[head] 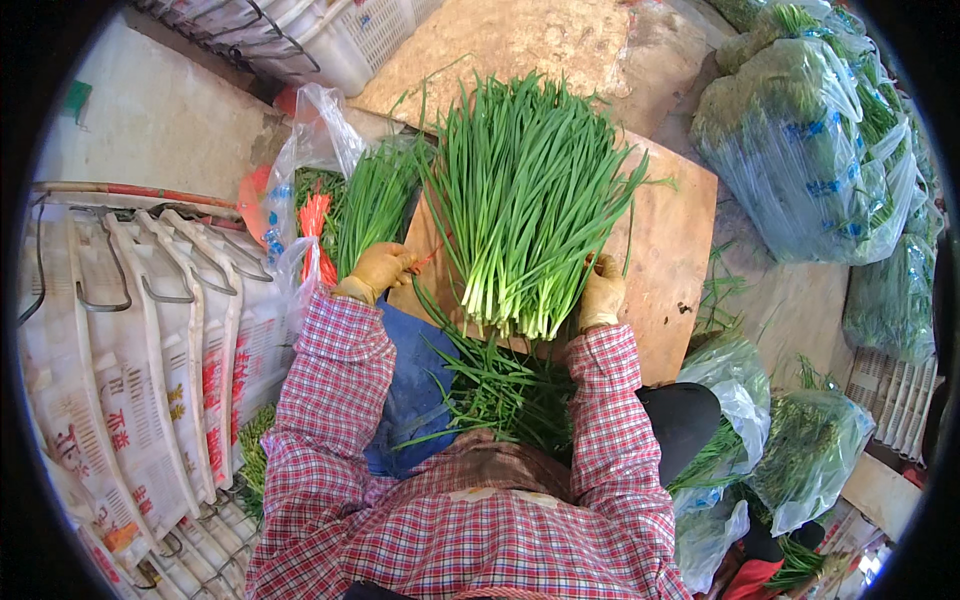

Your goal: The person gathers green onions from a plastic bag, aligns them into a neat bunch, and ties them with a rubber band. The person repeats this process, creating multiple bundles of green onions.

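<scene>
A large bunch of Chinese chives (525, 202) lies on a wooden board (675, 247), its pale cut ends towards me. My gloved left hand (377, 270), beside the bunch, pinches a thin red tie that runs towards the chives. At the right edge of the bunch, near the stem ends, is my gloved right hand (602, 291); its fingertips are partly hidden, and what they hold is not clear. Loose chives (510, 382) rest below the board, over my lap. A bundle of orange-red ties (316, 236) hangs by a plastic bag at left, next to more chives (379, 195).
Stacked white plastic crates (135, 337) with metal handles stand at left, another crate (375, 37) at the top. Clear bags of greens (810, 165) fill the right side, with smaller bags (810, 450) below. Part of a person in red (754, 574) shows at lower right.
</scene>
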`<action>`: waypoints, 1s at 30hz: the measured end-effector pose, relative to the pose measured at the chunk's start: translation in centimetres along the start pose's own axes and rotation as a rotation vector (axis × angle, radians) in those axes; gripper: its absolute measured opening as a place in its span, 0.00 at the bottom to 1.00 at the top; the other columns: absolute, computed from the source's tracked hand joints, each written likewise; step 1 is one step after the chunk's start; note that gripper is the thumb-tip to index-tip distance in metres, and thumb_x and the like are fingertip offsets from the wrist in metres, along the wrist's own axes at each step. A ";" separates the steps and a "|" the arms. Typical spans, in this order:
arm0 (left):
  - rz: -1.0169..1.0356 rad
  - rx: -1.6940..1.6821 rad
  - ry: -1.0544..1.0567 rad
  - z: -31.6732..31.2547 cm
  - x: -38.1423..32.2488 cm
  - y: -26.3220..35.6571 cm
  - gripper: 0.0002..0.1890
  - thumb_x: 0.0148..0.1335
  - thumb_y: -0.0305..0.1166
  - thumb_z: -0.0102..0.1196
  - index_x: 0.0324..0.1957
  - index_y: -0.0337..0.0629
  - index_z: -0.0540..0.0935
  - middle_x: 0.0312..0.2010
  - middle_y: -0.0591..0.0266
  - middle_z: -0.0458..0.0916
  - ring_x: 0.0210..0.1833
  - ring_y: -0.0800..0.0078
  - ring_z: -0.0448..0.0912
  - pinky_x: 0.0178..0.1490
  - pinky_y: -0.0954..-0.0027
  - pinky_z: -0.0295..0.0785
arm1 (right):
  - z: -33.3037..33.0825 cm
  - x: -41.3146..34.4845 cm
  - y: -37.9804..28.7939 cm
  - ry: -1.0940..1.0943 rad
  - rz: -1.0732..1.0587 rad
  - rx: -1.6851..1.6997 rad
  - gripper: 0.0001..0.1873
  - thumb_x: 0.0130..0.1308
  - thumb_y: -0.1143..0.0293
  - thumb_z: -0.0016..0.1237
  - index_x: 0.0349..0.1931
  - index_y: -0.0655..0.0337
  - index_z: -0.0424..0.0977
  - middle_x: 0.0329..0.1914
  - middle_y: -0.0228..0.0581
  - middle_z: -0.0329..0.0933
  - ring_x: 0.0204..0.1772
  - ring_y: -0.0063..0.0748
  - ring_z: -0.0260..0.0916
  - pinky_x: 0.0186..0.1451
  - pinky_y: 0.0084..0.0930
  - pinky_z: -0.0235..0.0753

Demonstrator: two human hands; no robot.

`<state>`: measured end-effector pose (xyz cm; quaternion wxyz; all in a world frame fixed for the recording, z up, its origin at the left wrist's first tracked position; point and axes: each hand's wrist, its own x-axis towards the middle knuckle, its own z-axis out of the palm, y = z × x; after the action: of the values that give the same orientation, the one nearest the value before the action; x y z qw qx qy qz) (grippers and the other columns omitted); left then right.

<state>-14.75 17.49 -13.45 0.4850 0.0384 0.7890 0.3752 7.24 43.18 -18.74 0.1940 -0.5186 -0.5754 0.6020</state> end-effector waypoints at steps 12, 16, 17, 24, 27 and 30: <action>0.031 -0.144 0.079 0.7 -0.3 0.5 0.12 0.61 0.37 0.52 0.35 0.37 0.80 0.27 0.63 0.80 0.23 0.81 0.74 0.26 0.79 0.68 | 1.1 -0.1 -1.6 -0.029 -0.046 0.335 0.03 0.59 0.78 0.46 0.28 0.63 0.74 0.25 0.29 0.73 0.27 0.17 0.67 0.30 0.16 0.69; 0.040 -0.139 0.070 0.8 -0.1 0.4 0.12 0.61 0.36 0.51 0.35 0.36 0.80 0.29 0.62 0.80 0.23 0.80 0.74 0.27 0.79 0.69 | 1.1 -0.6 -2.0 0.020 -0.028 0.359 0.03 0.57 0.77 0.46 0.26 0.62 0.74 0.23 0.26 0.71 0.25 0.15 0.63 0.29 0.12 0.66; 0.029 -0.141 0.071 0.9 0.0 0.4 0.12 0.61 0.36 0.51 0.35 0.36 0.80 0.29 0.62 0.80 0.24 0.80 0.74 0.27 0.79 0.69 | 1.1 -0.7 -1.9 0.044 -0.061 0.357 0.05 0.56 0.78 0.44 0.23 0.61 0.73 0.21 0.24 0.68 0.24 0.14 0.60 0.27 0.12 0.63; 0.053 -0.093 0.056 0.9 0.0 0.3 0.14 0.62 0.39 0.49 0.36 0.37 0.80 0.30 0.65 0.80 0.25 0.83 0.74 0.30 0.81 0.70 | 1.7 0.4 -0.3 -0.037 -0.162 0.279 0.07 0.55 0.81 0.39 0.23 0.61 0.71 0.22 0.25 0.69 0.25 0.17 0.60 0.30 0.15 0.62; 0.081 -0.075 0.066 0.9 0.1 0.0 0.14 0.63 0.39 0.49 0.36 0.37 0.80 0.31 0.64 0.81 0.25 0.83 0.74 0.29 0.81 0.70 | 1.5 0.2 -0.3 -0.042 -0.123 0.341 0.06 0.59 0.80 0.40 0.27 0.62 0.71 0.25 0.26 0.71 0.27 0.17 0.63 0.31 0.14 0.65; 0.095 -0.142 0.075 0.9 0.2 -0.2 0.14 0.63 0.38 0.48 0.35 0.36 0.79 0.31 0.64 0.81 0.27 0.83 0.74 0.29 0.82 0.69 | 0.8 -0.2 -0.6 -0.076 -0.016 0.441 0.04 0.62 0.76 0.42 0.29 0.62 0.71 0.25 0.28 0.72 0.25 0.18 0.65 0.27 0.14 0.68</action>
<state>-14.11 17.96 -13.94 0.4385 0.0272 0.7752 0.4539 6.44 42.80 -18.25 0.2859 -0.4360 -0.4408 0.7307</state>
